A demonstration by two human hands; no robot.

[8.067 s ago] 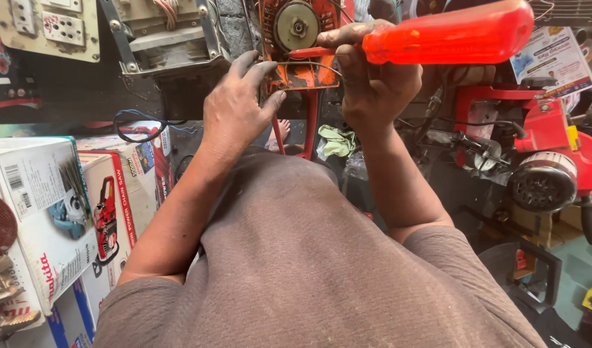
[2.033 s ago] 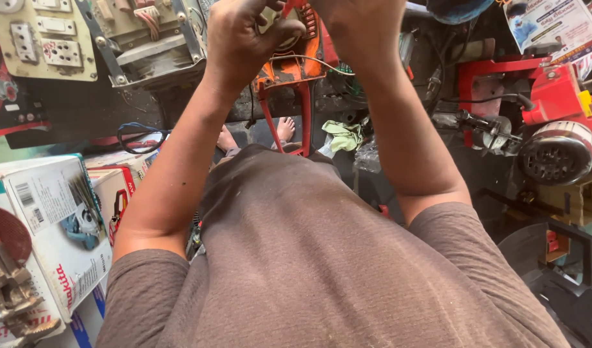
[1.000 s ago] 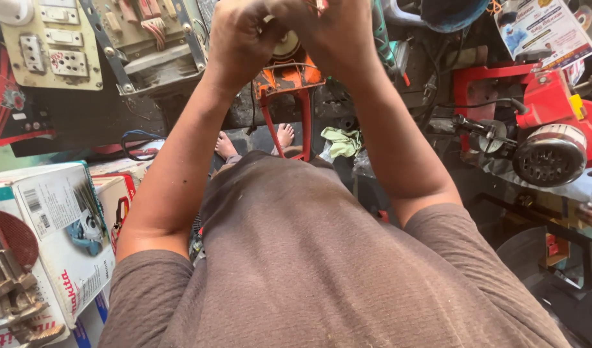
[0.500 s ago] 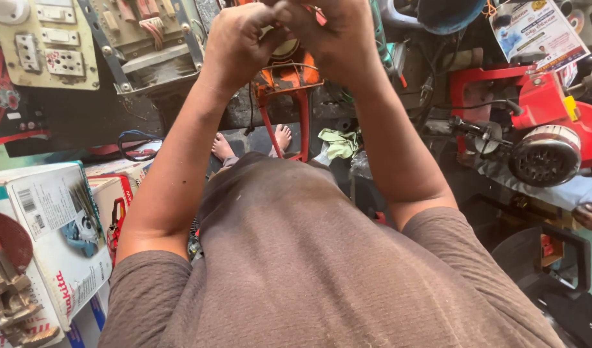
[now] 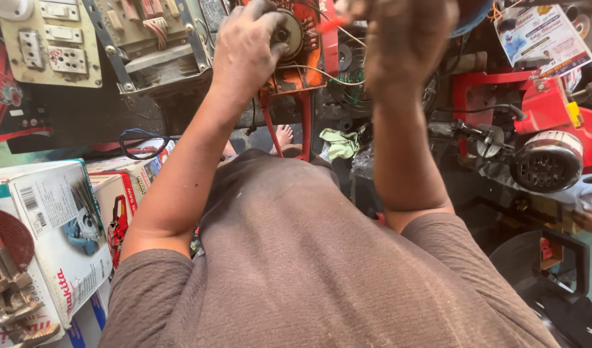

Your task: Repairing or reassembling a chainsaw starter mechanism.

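An orange engine unit (image 5: pixel 304 67) with a round metal wheel (image 5: pixel 288 33) stands in front of me on thin red legs. My left hand (image 5: pixel 244 46) is wrapped over its left side, fingers curled onto the wheel. My right hand (image 5: pixel 405 45) is blurred and closed just right of the unit, at the top edge of the view. A thin red tool (image 5: pixel 329 24) sticks out of that fist toward the wheel. Thin wires run across the unit's face. My forearms and brown shirt fill the lower middle of the view.
A switch board (image 5: pixel 51 45) and a grey metal box (image 5: pixel 154 45) are at the top left. Cardboard tool boxes (image 5: pixel 51 225) are stacked at the left. A red machine with a round mesh drum (image 5: pixel 547 161) stands at the right. A green rag (image 5: pixel 340 143) and a bare foot (image 5: pixel 283 135) lie below the unit.
The large red-orange cover my right hand held eight seconds ago is gone from it. Both hands stay at the unit's wheel, the right one moving, and the view has shifted slightly.
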